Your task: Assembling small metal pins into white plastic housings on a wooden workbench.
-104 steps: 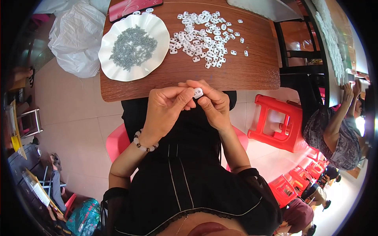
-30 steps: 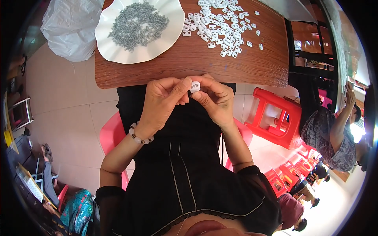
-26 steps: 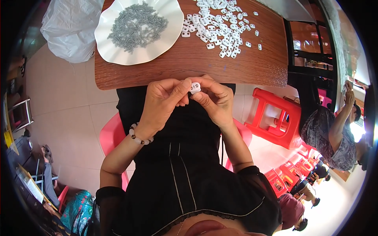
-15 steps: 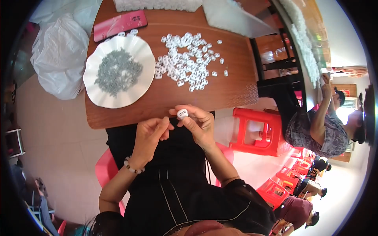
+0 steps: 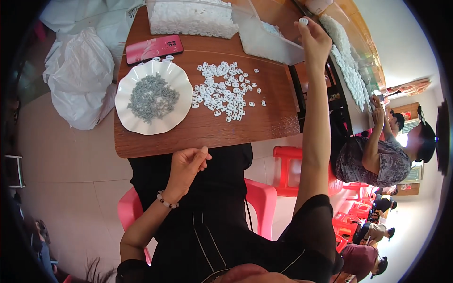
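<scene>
My right hand (image 5: 315,43) is stretched far out to the upper right. Its thumb and fingers pinch a small white oval plastic piece (image 5: 303,21) with dark holes, held near a translucent bin (image 5: 266,51). Close to the table's front edge, my left hand (image 5: 185,170) is closed with thumb and fingertips together; anything between them is too small to see. Many white two-hole pieces (image 5: 222,92) lie loose on the wooden table (image 5: 217,134). Left of them, a white wavy-rimmed plate (image 5: 123,96) carries a heap of small grey screw-like pins (image 5: 153,98).
A pink phone (image 5: 154,49) lies behind the plate. Farther back stands a clear box of white pieces (image 5: 191,21). White bags (image 5: 78,75) sit at the left. On the right are a long heap of white pieces (image 5: 347,59), a co-worker (image 5: 377,158) and red stools (image 5: 288,170).
My right hand has left my left hand's side and reached up and right past the table with the white piece. My left hand stays near the table edge, still pinched.
</scene>
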Available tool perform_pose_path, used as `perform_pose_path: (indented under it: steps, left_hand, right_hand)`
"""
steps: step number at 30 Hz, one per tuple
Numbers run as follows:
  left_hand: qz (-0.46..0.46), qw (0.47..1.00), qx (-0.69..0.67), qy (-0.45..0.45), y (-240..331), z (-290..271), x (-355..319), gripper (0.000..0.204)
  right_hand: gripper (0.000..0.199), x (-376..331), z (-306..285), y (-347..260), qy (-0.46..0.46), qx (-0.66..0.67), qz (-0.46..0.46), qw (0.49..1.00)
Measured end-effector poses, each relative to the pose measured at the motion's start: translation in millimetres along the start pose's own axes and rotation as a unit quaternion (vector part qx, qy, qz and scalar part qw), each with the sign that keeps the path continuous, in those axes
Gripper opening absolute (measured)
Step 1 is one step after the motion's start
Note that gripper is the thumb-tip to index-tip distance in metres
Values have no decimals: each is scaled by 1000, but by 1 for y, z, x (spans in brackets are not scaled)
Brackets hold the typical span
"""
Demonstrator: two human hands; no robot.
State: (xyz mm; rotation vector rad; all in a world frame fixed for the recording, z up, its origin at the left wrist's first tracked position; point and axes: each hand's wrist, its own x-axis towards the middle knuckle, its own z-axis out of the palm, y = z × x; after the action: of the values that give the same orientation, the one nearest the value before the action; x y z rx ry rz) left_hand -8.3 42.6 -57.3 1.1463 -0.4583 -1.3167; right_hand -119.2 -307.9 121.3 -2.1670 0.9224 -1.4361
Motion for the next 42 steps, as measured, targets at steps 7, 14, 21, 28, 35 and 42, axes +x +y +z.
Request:
perform_pose_path:
  steps: [7, 14, 21, 28, 35, 42]
  left_hand:
    - [-5, 1000, 11, -13, 0, -2, 0, 26]
    - [-5, 1000, 1, -4, 1, -5, -4, 20]
    - [-13, 1000, -5, -14, -2, -2, 0, 23]
    - [-8, 1000, 1, -13, 0, -1, -2, 25]
    - [33, 999, 16, -7, 5, -1, -1, 22]
    - [35, 999, -25, -26, 13, -5, -2, 20]
  right_hand:
    - [30, 37, 21, 75, -12, -137, 15, 990]
    - [22, -83, 68, 14, -254, -133, 4, 958]
    - [17, -119, 82, 24, -349, -137, 13, 927]
    - [25, -126, 97, 21, -346, -162, -52, 923]
    - [26, -130, 95, 26, -335, -158, -37, 928]
    - [27, -156, 64, -23, -375, 194, 213, 881]
